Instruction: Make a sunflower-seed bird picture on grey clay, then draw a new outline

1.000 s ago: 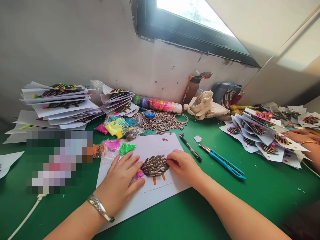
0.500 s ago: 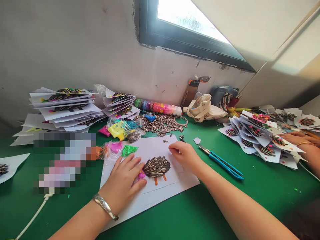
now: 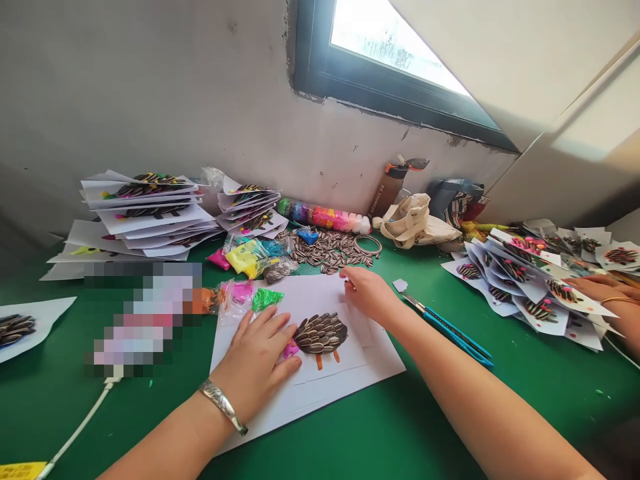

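A sheet of white paper [image 3: 310,393] lies on the green table, bearing a hedgehog picture [image 3: 321,335] whose body is covered in overlapping striped sunflower seeds. It has orange legs and a pink face. My left hand [image 3: 263,350], wearing a silver bracelet, rests open with fingers spread on the paper's left part, beside the face. At the paper's top edge, my right hand [image 3: 367,293] has its fingers pinched together. A dark bit shows at its fingertips, apparently a sunflower seed, though mostly hidden. Just beyond lies a heap of loose sunflower seeds [image 3: 333,251].
Finished-looking picture stacks stand at left [image 3: 150,230] and right [image 3: 523,287]. A blue utility knife [image 3: 453,330] lies right of the paper. Bagged coloured clay [image 3: 245,259], a bottle [image 3: 387,190] and a cloth bag [image 3: 417,223] line the back. Another person's hand [image 3: 597,290] is at far right.
My right hand has moved slightly away from me to the paper's top edge. The loose seeds that lay there no longer show. My left hand stays put; the view has shifted slightly.
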Demonstrator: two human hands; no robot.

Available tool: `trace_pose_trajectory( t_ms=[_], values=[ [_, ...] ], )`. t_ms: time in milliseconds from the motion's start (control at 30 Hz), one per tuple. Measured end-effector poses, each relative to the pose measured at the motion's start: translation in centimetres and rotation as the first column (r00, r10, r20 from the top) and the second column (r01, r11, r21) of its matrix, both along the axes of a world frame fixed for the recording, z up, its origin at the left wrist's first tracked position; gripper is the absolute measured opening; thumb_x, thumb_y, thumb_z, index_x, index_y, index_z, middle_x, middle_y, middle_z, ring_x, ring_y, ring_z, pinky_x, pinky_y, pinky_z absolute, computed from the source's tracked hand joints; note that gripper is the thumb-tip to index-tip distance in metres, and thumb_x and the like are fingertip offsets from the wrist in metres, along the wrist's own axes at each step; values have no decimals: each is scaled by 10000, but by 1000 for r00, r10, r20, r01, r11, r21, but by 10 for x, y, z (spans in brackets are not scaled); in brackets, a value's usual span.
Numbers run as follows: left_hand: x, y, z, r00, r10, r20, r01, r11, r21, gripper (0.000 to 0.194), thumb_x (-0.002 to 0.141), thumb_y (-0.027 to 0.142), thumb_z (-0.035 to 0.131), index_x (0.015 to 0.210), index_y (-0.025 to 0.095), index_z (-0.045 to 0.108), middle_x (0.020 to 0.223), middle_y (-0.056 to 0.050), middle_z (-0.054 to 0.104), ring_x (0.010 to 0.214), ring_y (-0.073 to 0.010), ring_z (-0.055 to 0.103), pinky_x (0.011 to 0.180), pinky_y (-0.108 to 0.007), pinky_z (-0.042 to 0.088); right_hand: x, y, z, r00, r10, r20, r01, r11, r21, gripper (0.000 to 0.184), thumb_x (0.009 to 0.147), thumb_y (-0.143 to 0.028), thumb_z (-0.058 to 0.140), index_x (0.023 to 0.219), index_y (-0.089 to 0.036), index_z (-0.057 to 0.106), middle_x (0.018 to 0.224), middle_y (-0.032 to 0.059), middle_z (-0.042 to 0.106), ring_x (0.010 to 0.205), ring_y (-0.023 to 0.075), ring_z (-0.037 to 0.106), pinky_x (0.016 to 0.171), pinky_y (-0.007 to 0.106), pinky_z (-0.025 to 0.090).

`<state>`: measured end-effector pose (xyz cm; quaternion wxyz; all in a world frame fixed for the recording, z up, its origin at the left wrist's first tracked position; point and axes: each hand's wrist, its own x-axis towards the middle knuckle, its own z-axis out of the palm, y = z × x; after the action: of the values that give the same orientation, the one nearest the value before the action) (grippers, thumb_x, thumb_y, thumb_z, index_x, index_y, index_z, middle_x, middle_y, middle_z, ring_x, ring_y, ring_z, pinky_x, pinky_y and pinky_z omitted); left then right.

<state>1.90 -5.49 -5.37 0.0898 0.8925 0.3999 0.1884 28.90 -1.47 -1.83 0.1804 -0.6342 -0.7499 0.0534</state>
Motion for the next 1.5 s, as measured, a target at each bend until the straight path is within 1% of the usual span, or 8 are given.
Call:
trace_pose_trajectory(
  t_ms=[100,167,267,467,967,1200,1400,1500],
  values=[
    [0,0,2,1000,3,-9,-3,1000,-16,404,842,375,582,1226,251,606,1303,-74,590,1302,-335,420,1117,-581,241,10,-30,0,991,-18,-129,16,1000,-16,229,854,-165,474,944,-201,682,873,40,691,802,164,634,729,271,496],
    [1,1,4,1000,4,-18,-4,999,-35,404,845,386,576,1224,250,609,1300,-73,593,1300,-338,423,1113,-583,246,11,-52,-3,888,-65,-456,-1,990,-143,209,859,-246,505,932,-195,694,785,26,697,689,159,648,641,264,519],
    [1,1,7,1000,3,-30,-4,999,-39,409,850,413,565,1223,251,614,1305,-73,592,1299,-339,426,1111,-578,252,4,-73,-6,799,-102,-593,-34,976,-214,176,833,-256,545,872,-205,709,739,9,698,675,157,644,636,256,510],
    [-1,3,8,998,3,-71,-6,999,-47,448,866,474,532,1254,260,599,1331,-70,575,1308,-341,419,1109,-568,266,-9,-73,-9,860,-25,-510,-34,994,-106,130,819,-197,554,817,-218,683,721,-12,656,663,136,580,615,237,445],
    [-2,3,-1,995,0,-98,-2,1000,-16,479,888,500,488,1283,242,575,1364,-77,545,1329,-342,387,1101,-595,261,-16,-73,-17,923,82,-376,-106,993,-46,193,808,-69,525,733,-193,652,695,3,638,667,131,565,618,231,397],
    [-2,4,3,992,-5,-124,1,1000,-29,483,887,511,481,1280,248,577,1368,-65,543,1326,-350,392,1088,-618,275,-19,-76,-14,939,126,-320,-153,986,-61,184,832,-74,522,768,-187,652,710,10,604,681,131,546,609,225,382],
    [-1,4,8,992,-4,-128,-3,998,-56,490,881,500,494,1275,223,587,1361,-81,550,1321,-363,397,1083,-627,280,-8,-77,-10,964,50,-262,-79,992,-102,109,845,-139,540,800,-193,624,725,-2,602,681,130,534,625,236,381],
    [0,3,9,992,-6,-129,-3,998,-66,492,880,495,499,1277,217,586,1361,-85,549,1322,-365,397,1078,-629,287,-7,-77,-10,970,69,-233,-98,989,-114,142,842,-112,511,775,-191,609,734,0,600,691,129,538,630,233,378]
  ],
)
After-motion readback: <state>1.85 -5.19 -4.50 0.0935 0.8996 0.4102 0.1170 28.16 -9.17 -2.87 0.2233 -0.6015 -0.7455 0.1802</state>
